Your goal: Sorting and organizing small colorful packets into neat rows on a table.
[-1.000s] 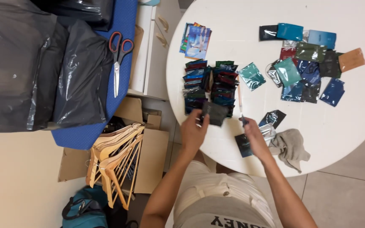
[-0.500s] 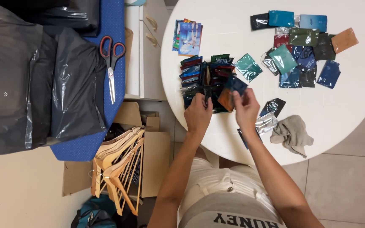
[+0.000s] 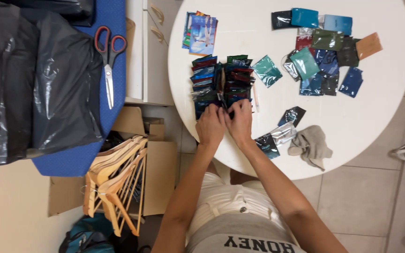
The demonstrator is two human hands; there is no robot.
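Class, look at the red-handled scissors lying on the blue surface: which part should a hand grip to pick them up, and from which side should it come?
Grip the scissors by the red handle loops, coming from above at the end farthest from the person. They lie flat and closed on the blue surface, the blades pointing toward the person, so the loops give the safe, roomy hold. A black plastic bag crowds one side, so approaching from the other looks easier.

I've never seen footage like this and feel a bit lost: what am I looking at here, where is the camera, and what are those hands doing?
There is no machine here. A camera on a person's head looks straight down at their own arms. The left hand and right hand meet at the near end of two neat rows of small foil packets on a round white table, pinching something small and dark. Loose packets lie scattered further right, and a grey cloth sits near the edge. Off the table are scissors, black plastic bags and wooden hangers.
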